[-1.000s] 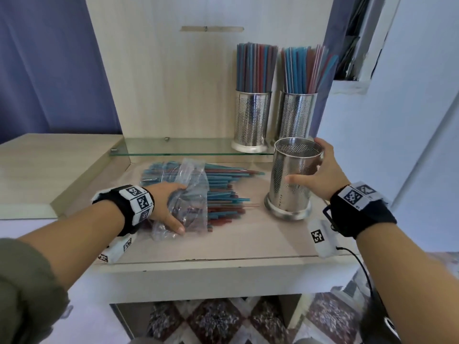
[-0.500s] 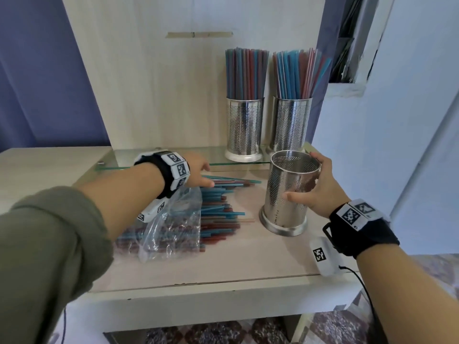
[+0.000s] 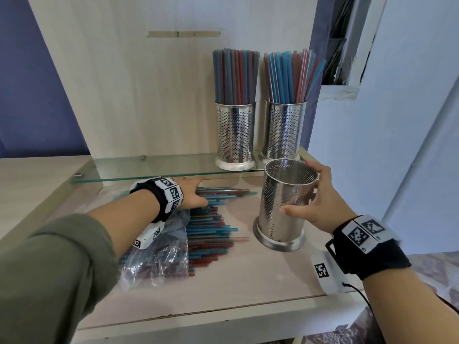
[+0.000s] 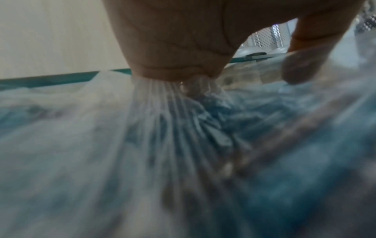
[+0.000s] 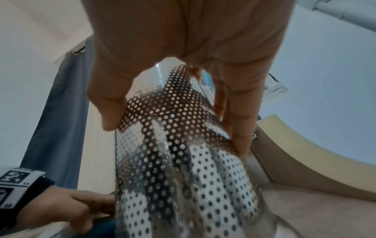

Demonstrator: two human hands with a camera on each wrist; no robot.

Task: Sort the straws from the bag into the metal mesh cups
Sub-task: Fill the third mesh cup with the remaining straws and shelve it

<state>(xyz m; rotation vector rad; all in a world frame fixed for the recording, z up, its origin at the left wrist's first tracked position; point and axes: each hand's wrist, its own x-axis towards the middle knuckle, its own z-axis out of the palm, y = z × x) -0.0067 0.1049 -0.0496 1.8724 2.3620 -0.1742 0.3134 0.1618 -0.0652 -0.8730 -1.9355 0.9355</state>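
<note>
Blue and red straws (image 3: pixel 211 229) lie in a loose pile on the table, partly inside a clear plastic bag (image 3: pixel 156 259). My left hand (image 3: pixel 191 194) reaches over the pile's far end, just under the glass shelf. In the left wrist view the bag (image 4: pixel 173 112) bunches into folds at that hand (image 4: pixel 183 40), whose fingers grip the plastic. My right hand (image 3: pixel 320 202) wraps around an empty metal mesh cup (image 3: pixel 283 209) standing upright right of the straws. The right wrist view shows thumb and fingers of this hand (image 5: pixel 183 32) curled on the cup's wall (image 5: pixel 183 161).
Two mesh cups (image 3: pixel 234 137) (image 3: pixel 283 130) full of upright straws stand on the glass shelf (image 3: pixel 149 167) at the back. A wooden panel rises behind them and a white wall stands to the right. The table's front edge (image 3: pixel 223 306) is close.
My left hand has left the bag's near side and moved forward to the far end of the straw pile under the shelf. The right hand stays on the empty cup.
</note>
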